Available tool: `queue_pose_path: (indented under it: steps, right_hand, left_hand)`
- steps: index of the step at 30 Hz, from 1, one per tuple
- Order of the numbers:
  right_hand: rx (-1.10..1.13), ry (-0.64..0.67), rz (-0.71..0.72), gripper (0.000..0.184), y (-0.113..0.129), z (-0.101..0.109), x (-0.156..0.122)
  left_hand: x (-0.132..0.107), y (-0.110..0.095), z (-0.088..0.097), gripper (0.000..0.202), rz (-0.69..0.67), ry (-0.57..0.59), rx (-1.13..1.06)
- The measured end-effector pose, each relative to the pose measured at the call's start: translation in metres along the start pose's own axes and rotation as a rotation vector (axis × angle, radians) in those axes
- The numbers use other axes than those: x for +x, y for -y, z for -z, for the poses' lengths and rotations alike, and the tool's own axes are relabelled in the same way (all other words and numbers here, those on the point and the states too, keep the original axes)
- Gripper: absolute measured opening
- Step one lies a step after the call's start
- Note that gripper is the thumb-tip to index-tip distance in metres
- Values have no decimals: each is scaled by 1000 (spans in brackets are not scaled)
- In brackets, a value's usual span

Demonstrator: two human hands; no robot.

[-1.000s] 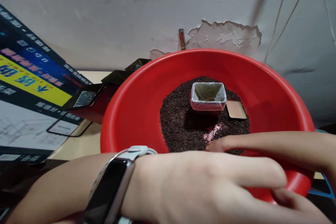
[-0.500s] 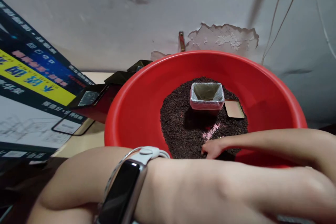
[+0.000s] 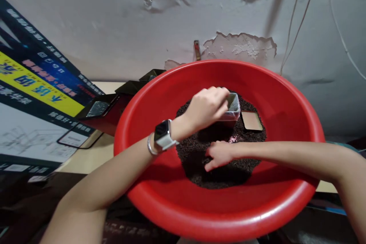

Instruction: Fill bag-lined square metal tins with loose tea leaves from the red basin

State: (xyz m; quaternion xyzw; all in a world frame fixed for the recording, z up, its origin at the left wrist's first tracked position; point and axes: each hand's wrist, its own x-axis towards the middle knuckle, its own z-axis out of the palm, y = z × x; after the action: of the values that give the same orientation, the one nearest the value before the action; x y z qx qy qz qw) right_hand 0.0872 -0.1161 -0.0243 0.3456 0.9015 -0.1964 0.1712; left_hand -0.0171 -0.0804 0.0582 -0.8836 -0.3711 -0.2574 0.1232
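A box [image 3: 233,107] sits on grains [image 3: 220,177] inside the basin [image 3: 217,221], a plate [image 3: 251,121] just right of it.

**Both hands working inside the red basin**

We are closing our left hand [image 3: 207,107] over the near-left rim of the lined square cup [image 3: 233,106], which is sitting on the far part of the dark granules [image 3: 197,160]. Our right hand [image 3: 219,154] is lying on the near side of that heap, fingers spread and pressing into it. The granules are filling the middle of the red basin [image 3: 217,217]. A flat tin lid [image 3: 251,120] is lying just right of the cup. A watch [image 3: 163,135] is riding on our left wrist. At the left, a printed carton [image 3: 37,95] is leaning beside black trays [image 3: 128,87], and a peeling wall [image 3: 237,45] is standing behind.
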Motion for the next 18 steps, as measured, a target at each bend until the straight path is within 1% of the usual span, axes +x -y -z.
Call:
queue_pose_path:
  steps: [2,5,6,7,8,11,13,15,18]
  right_hand:
    - [7,-65,33,45,1,13,-1]
    - [97,-291,67,37,-6,38,-8]
    - [154,-381,75,34,-11,46,-11]
    - [218,-483,83,32,-17,54,-13]
    - [278,-597,85,30,-25,61,-15]
    - [418,-946,36,30,-53,76,-15]
    - [462,-1099,-19,34,-70,79,-11]
    - [473,-1151,-51,34,-83,78,-6]
    - [449,-1124,-57,32,-93,71,2]
  left_hand:
    - [6,26,-12,19,294,6,-120]
    - [7,51,-38,21,735,43,-465]
    - [6,56,-47,23,842,79,-578]
    - [4,59,-55,25,906,119,-663]
    - [1,60,-62,25,933,162,-721]
    - [-5,61,-77,27,889,253,-737]
    - [-7,61,-81,32,865,283,-691]
    - [-7,62,-82,34,839,300,-620]
    - [-4,64,-79,32,786,323,-527]
